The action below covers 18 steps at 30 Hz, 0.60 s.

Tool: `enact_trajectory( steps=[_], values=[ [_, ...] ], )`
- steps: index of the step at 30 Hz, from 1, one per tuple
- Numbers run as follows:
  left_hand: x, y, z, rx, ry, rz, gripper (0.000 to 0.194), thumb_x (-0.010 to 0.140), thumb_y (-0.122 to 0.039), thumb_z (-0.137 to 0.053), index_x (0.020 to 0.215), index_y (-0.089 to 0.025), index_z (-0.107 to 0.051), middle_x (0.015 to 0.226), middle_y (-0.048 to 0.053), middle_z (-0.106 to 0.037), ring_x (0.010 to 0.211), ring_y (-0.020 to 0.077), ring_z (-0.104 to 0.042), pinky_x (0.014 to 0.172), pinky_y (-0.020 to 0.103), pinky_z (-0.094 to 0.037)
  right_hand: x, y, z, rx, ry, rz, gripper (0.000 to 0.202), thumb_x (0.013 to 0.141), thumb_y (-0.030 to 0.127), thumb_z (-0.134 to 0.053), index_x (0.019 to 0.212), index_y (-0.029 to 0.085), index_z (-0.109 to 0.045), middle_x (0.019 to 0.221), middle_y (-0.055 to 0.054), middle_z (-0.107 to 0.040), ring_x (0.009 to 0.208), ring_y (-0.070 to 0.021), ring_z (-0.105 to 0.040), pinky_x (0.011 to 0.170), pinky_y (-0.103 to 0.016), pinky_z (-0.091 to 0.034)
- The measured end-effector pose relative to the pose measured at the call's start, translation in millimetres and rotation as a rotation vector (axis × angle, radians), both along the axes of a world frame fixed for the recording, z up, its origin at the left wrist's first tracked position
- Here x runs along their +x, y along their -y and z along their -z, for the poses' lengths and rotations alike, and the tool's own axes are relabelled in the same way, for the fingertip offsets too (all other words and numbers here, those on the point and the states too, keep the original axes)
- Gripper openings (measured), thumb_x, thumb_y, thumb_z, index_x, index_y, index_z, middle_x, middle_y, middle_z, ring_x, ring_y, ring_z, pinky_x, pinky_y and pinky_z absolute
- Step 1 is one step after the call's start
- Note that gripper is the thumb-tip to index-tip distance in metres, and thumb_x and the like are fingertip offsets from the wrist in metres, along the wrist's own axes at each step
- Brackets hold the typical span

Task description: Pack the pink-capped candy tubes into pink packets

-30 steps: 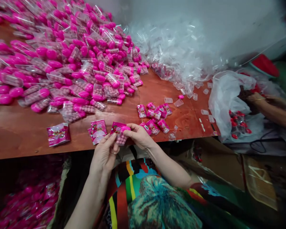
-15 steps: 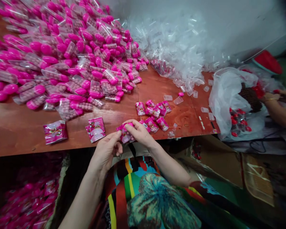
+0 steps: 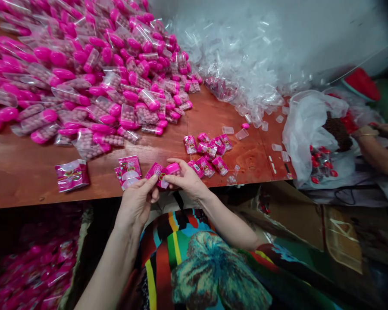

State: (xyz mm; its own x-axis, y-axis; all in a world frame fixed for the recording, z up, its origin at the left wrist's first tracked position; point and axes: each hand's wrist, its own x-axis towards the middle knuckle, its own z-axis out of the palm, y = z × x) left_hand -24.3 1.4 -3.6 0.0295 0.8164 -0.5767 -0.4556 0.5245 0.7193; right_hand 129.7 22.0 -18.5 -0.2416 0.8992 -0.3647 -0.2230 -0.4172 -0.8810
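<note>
Near the table's front edge, my left hand [image 3: 141,196] pinches a pink printed wrapper [image 3: 155,172], spread out between my two hands. My right hand [image 3: 189,180] holds a small pink-capped container [image 3: 173,169] against the wrapper's right end. To the left of my hands lie a few pink printed wrappers [image 3: 129,168], and farther left a thicker stack of wrappers [image 3: 71,175]. Several small wrapped pink packets [image 3: 207,149] sit in a group just beyond my right hand.
A large heap of pink-capped containers [image 3: 110,77] covers the back left. Clear plastic cases [image 3: 242,64] are piled behind. A white bag [image 3: 299,129] holds red-capped items; another person's hand [image 3: 368,133] is beside it. Below left is a box of pink packets [image 3: 39,271].
The wrapper now shows flat between my hands, and the container has turned so its pink cap shows at my right fingers. The view has shifted slightly.
</note>
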Motion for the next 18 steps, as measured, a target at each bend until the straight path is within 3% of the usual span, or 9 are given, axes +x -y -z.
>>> enact_trajectory(
  steps=[5,13,18],
  values=[
    [6,1,-4.9,-0.035,0.024,0.014,0.041,0.057,-0.039,-0.090,0.054,-0.013,-0.059,0.039,-0.004,-0.047,0.037,0.0051,-0.037,0.039,0.019,-0.027,-10,3,1.4,0.080,0.071,0.063,0.052,0.072,0.028,-0.080,0.116,0.022,-0.053,0.079,0.007,-0.058,0.060,-0.0074,-0.056,0.057,-0.020,-0.049],
    [17,-5,-5.0,-0.056,-0.018,-0.102,0.041,0.044,-0.037,-0.094,0.053,-0.014,-0.061,0.040,-0.005,-0.048,0.037,0.0050,-0.039,0.035,0.017,-0.026,-17,8,3.7,0.113,0.161,0.141,0.042,0.075,0.030,-0.075,0.111,0.023,-0.054,0.074,0.007,-0.055,0.058,-0.0092,-0.052,0.055,-0.022,-0.046],
    [18,-6,-5.5,-0.062,0.039,-0.051,0.032,0.054,-0.035,-0.089,0.057,-0.015,-0.064,0.042,-0.004,-0.050,0.037,0.0058,-0.039,0.035,0.017,-0.027,-15,7,5.4,0.207,0.263,0.184,0.040,0.077,0.028,-0.074,0.112,0.022,-0.056,0.075,0.007,-0.054,0.062,-0.0082,-0.051,0.059,-0.021,-0.045]
  ],
)
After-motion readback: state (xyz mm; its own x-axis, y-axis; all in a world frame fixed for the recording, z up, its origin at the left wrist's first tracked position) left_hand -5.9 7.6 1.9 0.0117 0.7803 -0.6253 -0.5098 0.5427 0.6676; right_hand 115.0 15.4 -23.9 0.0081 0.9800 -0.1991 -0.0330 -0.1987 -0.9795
